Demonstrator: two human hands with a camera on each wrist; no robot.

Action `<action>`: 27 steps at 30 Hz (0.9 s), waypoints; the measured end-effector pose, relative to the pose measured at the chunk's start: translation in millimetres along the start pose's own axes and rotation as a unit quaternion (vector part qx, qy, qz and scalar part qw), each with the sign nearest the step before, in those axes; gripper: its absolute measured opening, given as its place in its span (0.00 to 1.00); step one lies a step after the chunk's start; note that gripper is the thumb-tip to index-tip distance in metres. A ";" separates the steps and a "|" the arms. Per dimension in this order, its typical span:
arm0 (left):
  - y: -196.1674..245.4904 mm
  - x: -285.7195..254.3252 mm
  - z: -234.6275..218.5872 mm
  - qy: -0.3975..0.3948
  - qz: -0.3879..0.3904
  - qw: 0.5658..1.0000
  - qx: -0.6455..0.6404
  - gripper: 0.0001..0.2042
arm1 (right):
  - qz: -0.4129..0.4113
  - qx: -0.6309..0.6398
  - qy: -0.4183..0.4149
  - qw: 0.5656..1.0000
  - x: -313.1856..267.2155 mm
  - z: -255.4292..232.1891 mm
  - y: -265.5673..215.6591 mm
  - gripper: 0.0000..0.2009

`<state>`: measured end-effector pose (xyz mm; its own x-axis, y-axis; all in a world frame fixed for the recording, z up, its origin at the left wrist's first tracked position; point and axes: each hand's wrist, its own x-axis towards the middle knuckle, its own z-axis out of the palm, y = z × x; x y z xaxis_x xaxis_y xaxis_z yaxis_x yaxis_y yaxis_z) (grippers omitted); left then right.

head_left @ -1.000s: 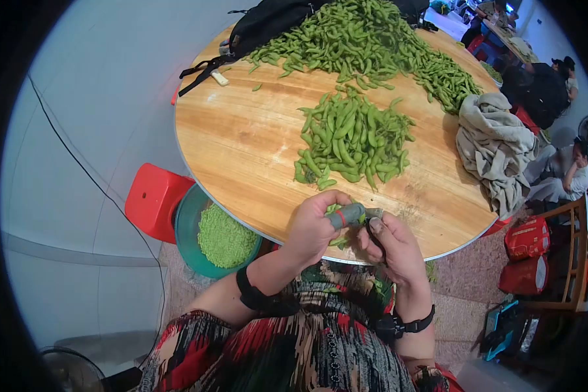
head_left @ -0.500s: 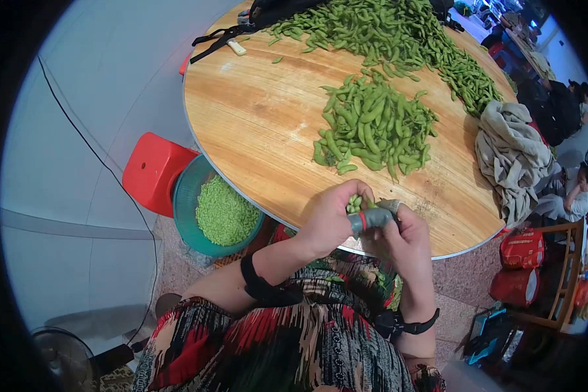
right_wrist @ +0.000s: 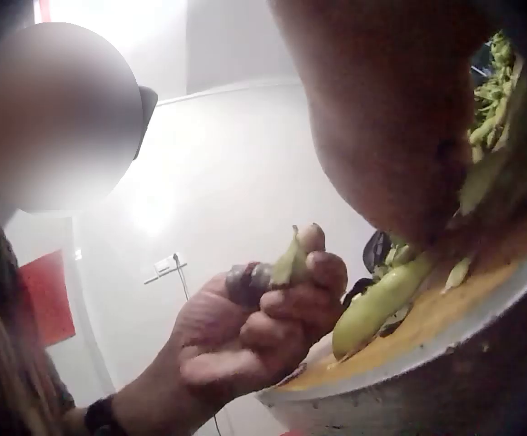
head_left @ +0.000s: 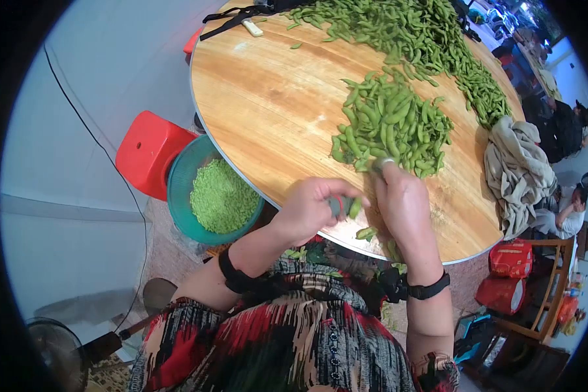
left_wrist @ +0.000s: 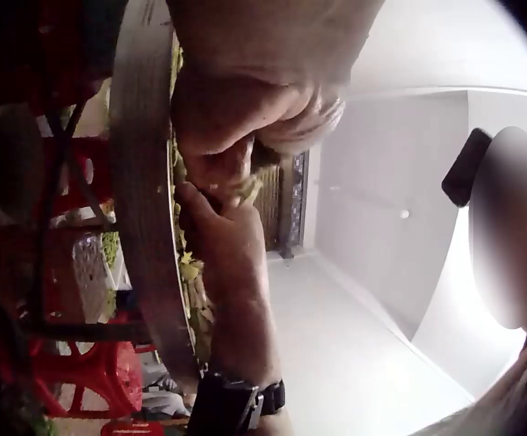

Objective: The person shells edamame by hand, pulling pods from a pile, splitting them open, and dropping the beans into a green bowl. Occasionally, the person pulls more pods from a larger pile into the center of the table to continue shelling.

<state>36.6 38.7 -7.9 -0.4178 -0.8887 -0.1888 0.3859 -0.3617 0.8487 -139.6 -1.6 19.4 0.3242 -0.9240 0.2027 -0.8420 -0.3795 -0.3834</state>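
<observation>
Over the table's near edge, the left hand (head_left: 310, 210) pinches a green pod (head_left: 355, 208) between thumb and curled fingers; a grey wrap with a red band covers one finger. The right wrist view shows that left hand (right_wrist: 268, 331) gripping the pod (right_wrist: 290, 263). The right hand (head_left: 405, 208) stretches forward, its fingers at the near side of a small heap of green pods (head_left: 392, 121); the undersides of its fingers are hidden. A loose pod (head_left: 366, 233) lies between the hands near the rim.
A teal basin (head_left: 188, 215) of shelled beans stands beside a red stool (head_left: 144, 153) at the left. A larger pod pile (head_left: 398, 29) covers the table's far side. A grey cloth (head_left: 516, 173) lies at the right edge. People sit at the far right.
The hands have separated; the right moved forward to the small heap, while the left stays near the rim with a pod. The head view has shifted, moving the table rightward and up.
</observation>
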 end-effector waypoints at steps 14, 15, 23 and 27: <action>0.4 18.7 20.8 -0.025 -0.018 0.991 -0.128 0.06 | 0.247 0.664 -0.168 0.686 -50.5 -28.3 -6.6 0.10; -0.8 19.5 20.8 -0.017 -0.005 0.990 -0.138 0.05 | 0.230 0.653 -0.145 0.707 -52.6 -29.7 -9.2 0.10; 2.5 20.0 33.2 0.006 0.012 0.998 -0.061 0.05 | 0.217 0.666 -0.152 0.697 -57.5 -28.4 -2.5 0.09; -5.2 23.2 36.9 -0.017 0.062 0.997 -0.049 0.06 | 0.263 0.688 -0.150 0.659 -56.0 -31.3 -7.3 0.08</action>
<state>-5.4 30.3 1.6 -0.3887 -0.9189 -0.0675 0.5133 -0.2768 0.8123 -165.0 54.4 39.1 0.3883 -0.8338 -0.3925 0.2498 0.5052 -0.8261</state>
